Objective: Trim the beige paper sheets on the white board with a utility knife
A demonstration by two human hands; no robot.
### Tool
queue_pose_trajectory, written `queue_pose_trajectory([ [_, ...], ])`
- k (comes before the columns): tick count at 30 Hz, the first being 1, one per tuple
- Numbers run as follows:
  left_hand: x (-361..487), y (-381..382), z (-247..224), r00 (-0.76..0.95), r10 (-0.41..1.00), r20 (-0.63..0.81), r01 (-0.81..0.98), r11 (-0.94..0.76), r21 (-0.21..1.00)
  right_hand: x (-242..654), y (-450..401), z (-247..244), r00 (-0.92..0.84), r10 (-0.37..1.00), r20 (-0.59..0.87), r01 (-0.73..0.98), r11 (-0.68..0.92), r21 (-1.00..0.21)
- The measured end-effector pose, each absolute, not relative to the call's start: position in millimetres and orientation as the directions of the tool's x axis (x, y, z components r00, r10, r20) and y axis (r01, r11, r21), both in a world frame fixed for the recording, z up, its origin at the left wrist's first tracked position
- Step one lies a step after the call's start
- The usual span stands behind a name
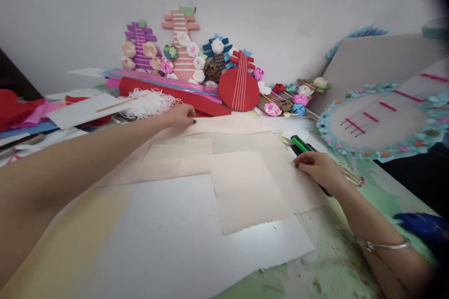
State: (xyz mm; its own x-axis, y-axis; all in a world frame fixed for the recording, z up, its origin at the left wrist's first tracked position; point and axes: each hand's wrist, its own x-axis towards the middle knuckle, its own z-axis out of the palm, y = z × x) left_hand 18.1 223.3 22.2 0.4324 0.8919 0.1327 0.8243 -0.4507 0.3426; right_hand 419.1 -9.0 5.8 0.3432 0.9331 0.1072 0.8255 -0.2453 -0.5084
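Observation:
Several pale cream paper pieces [249,191] overlap on a large white board [157,233]. My left hand [180,116] reaches to the far side, its fingers closed at the end of a long cream strip [231,125]. By the right edge of the wide cream sheet [280,175] is my right hand [317,168], thumb and forefinger together on the paper; its other fingers are partly hidden. Just beyond the right hand lies a green and black utility knife [298,144], partly covered by it.
White yarn [149,103] and red paper [168,93] lie at the back left. Paper-flowered instrument models, including a red round one [239,88], lean on the wall. A large flower-edged pipa shape [379,119] stands at the right. Gold-handled scissors [351,174] lie behind my right wrist.

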Motion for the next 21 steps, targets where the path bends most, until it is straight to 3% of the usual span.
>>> queue_pose_trajectory([
  [4, 25.2, 198.7, 19.7, 0.475, 0.858, 0.194, 0.779, -0.513, 0.362, 418.4, -8.5, 4.8, 0.348, 0.932, 0.104, 0.847, -0.265, -0.461],
  [11, 27.7, 164.0, 23.7, 0.680, 0.709, -0.185, 0.707, -0.568, 0.421, 421.2, -6.9, 2.2, 0.337, 0.938, 0.080, 0.860, -0.272, -0.431],
  [14, 25.7, 162.1, 25.9, 0.695, 0.669, -0.262, 0.707, -0.573, 0.414, 420.9, -6.8, 2.8, 0.331, 0.940, 0.078, 0.866, -0.270, -0.420],
  [21, 29.8, 156.0, 20.6, 0.645, 0.747, -0.161, 0.743, -0.565, 0.359, 417.4, -8.2, 6.2, 0.322, 0.944, 0.074, 0.881, -0.270, -0.389],
])
